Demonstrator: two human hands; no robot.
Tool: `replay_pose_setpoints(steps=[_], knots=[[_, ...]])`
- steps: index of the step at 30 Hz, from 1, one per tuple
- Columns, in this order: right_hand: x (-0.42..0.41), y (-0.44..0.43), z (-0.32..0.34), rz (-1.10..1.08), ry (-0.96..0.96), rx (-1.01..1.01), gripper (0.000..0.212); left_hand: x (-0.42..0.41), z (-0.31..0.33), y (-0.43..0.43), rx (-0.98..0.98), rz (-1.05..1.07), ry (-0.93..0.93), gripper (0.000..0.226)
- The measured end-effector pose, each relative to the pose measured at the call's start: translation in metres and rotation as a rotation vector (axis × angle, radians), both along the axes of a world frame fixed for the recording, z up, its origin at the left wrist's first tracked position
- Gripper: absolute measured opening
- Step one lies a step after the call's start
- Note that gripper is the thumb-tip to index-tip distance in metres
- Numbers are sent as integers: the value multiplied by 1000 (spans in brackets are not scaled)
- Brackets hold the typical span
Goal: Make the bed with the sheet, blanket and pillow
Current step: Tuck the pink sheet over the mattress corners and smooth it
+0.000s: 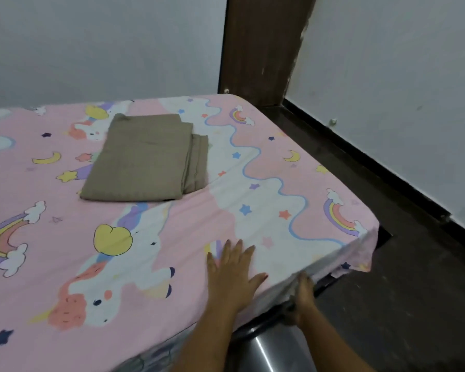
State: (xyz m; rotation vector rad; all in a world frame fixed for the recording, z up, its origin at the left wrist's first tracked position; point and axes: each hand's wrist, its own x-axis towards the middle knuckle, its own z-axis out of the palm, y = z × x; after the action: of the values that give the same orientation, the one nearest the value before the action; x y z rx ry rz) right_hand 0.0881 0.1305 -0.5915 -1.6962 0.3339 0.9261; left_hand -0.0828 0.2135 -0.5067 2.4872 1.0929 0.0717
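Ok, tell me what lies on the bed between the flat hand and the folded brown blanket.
Head view: only bare unicorn-print sheet lies between the left hand and the folded blanket; nothing else rests there.

I have only the one view, from the camera worn on the head, so nothing is shared with a second angle. It looks forward and steeply down across the bed [172,237], standing at the near long side close to the corner at the right. The lens is wide: the wall [91,49] behind bows slightly, and the floor [387,291] runs off down the right edge. I sit near enough that both forearms enter from the bottom edge, with the hands, the left hand [234,272] and the right hand [302,294], low in the picture at the mattress edge.
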Motion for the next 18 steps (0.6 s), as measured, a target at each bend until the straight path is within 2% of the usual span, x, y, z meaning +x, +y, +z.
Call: replay_pose_setpoints(steps=[2, 4, 6, 8, 10, 14, 16, 18], knots=[[20, 10, -42, -75, -9, 64, 82, 5, -13, -1, 149, 11, -51, 80], [19, 17, -43, -177, -125, 58, 76, 8, -31, -3, 271, 3, -94, 69], [21, 19, -46, -305, -250, -31, 79, 8, -42, -4, 368, -5, -156, 64], [21, 24, -47, -399, -296, -33, 79, 7, -45, -5, 456, 8, -223, 63], [18, 29, -41, -441, -403, -40, 65, 6, -48, -6, 487, 18, -239, 62], [26, 27, -30, -378, -517, -103, 47, 5, -51, -8, 532, 16, -223, 63], [35, 18, -23, -246, -564, -117, 49, 6, -47, -11, 497, -3, -178, 62], [41, 2, -27, -153, -572, -225, 55, 15, -43, -15, 469, 22, -128, 63]])
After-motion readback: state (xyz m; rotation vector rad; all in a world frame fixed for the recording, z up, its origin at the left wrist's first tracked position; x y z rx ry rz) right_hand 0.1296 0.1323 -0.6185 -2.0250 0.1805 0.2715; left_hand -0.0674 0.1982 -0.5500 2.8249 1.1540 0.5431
